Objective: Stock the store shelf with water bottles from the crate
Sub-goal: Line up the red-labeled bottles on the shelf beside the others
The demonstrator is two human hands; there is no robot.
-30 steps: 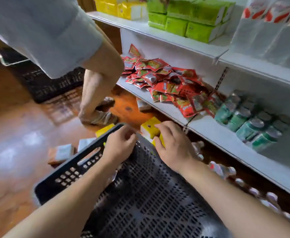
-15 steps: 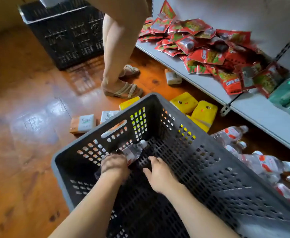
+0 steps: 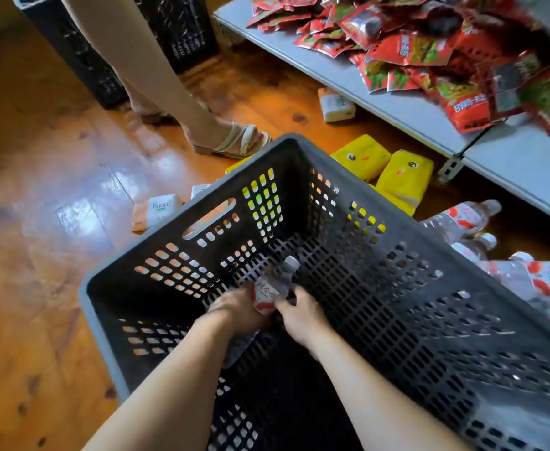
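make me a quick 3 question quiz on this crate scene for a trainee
1. True or false: both hands are inside the crate.
2. What lies in a heap on the shelf? A) red snack packets B) green boxes C) tins
3. Fill in: the bottles already out of the crate lie on the ____ under the shelf.

Key:
1. True: the left hand and right hand meet at a bottle down in the crate.
2. A, the red snack packets.
3. Floor.
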